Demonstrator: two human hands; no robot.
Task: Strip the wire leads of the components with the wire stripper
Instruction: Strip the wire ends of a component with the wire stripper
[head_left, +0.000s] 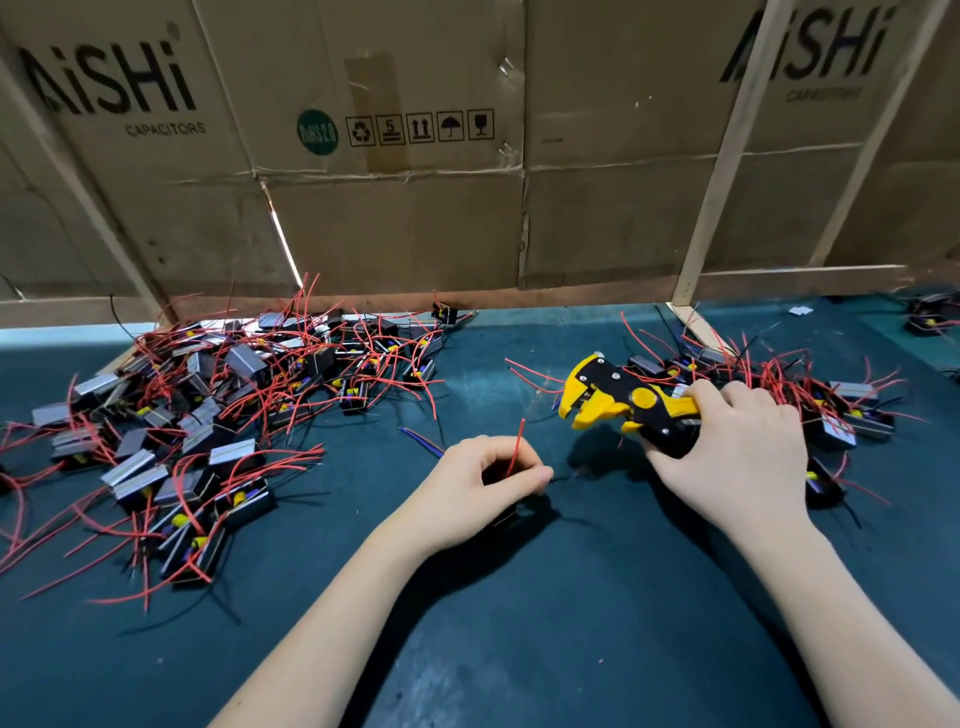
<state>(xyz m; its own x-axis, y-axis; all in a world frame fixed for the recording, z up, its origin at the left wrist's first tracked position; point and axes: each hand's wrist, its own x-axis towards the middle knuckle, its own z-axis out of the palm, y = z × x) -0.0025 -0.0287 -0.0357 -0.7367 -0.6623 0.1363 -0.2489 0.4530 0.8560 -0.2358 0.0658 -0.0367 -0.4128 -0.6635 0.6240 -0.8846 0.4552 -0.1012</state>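
Observation:
My right hand (737, 457) grips the handles of a yellow and black wire stripper (618, 400), its jaws pointing left a little above the mat. My left hand (483, 483) holds a small black component (506, 514) low over the mat, mostly hidden under the fingers; its red lead (516, 448) sticks up between thumb and fingers and a thin black lead trails to the right. The stripper's jaws are apart from that lead, up and to its right.
A large pile of black components with red leads (197, 426) covers the left of the green mat (467, 623). A smaller pile (810, 395) lies behind my right hand. Cardboard sheets on a wooden frame (395, 156) wall off the back.

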